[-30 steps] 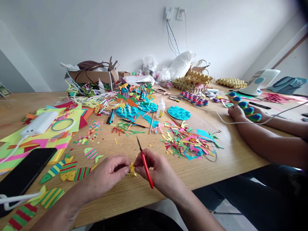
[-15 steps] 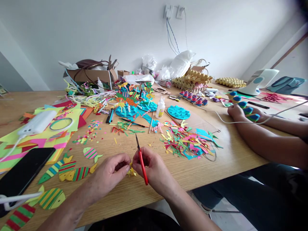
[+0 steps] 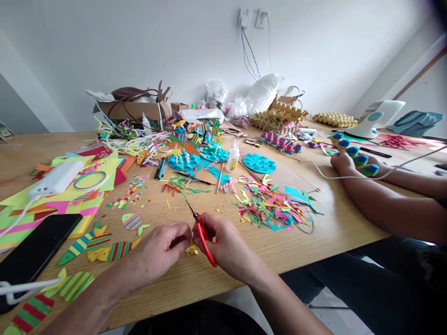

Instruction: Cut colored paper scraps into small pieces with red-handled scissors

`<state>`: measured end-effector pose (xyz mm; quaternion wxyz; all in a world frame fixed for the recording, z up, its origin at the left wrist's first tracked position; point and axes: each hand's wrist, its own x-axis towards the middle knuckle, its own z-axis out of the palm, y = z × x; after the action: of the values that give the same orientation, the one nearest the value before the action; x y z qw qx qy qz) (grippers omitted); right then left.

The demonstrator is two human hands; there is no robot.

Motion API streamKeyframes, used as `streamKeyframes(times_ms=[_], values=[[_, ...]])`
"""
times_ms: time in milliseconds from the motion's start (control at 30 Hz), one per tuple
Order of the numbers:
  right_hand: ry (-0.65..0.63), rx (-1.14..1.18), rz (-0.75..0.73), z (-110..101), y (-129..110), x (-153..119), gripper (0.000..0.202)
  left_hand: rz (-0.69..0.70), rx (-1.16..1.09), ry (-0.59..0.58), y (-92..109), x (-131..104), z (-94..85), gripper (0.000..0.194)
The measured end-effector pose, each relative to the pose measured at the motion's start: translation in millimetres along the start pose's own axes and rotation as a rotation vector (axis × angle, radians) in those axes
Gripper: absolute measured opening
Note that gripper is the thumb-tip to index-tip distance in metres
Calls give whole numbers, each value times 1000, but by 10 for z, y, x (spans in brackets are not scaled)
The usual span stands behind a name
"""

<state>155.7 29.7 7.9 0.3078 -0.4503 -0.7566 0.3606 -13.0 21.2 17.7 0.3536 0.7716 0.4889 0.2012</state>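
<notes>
My right hand (image 3: 221, 239) is closed around red-handled scissors (image 3: 204, 242), whose dark blades point up and away to the left. My left hand (image 3: 165, 251) is pinched shut, its fingertips close to those of the right. Between and just below the fingertips shows a little yellow paper (image 3: 192, 248), mostly hidden by the fingers. To the left of my left hand lie several striped paper fish, among them a pink and green one (image 3: 132, 222) and a red and green one (image 3: 119, 251).
Colourful paper scraps (image 3: 272, 204) are heaped right of centre. A glue bottle (image 3: 233, 156) stands behind them beside a blue egg-carton piece (image 3: 259, 163). A black phone (image 3: 38, 256) and coloured sheets (image 3: 94, 195) lie left. At right, another person's hand (image 3: 342, 162) holds painted egg-carton cups (image 3: 359, 160).
The scissors have tilted, their tips swinging left and down a little. Both my hands have stayed close together in nearly the same place.
</notes>
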Motion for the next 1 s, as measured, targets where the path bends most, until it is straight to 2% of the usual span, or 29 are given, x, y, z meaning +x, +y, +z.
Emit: streamKeyframes(times_ms=[267,467,600,767,900,1000], values=[[108,260,87,106,80,2,8,-1,-61,109,-8,-45,118,18],[101,274,87,84,22,-39,13,-32,-75,223,28,-33,176,20],[9,180,71,27,-12,-165,27,-62,-290,234,30,-69,130,21],[-44,20,57,75,46,-297,28,-30,-519,300,34,-96,126,20],[-38,2,69,138,42,-297,30,-27,-571,332,24,-97,158,19],[-27,-18,76,156,15,-283,33,-22,-540,305,5,-99,162,20]])
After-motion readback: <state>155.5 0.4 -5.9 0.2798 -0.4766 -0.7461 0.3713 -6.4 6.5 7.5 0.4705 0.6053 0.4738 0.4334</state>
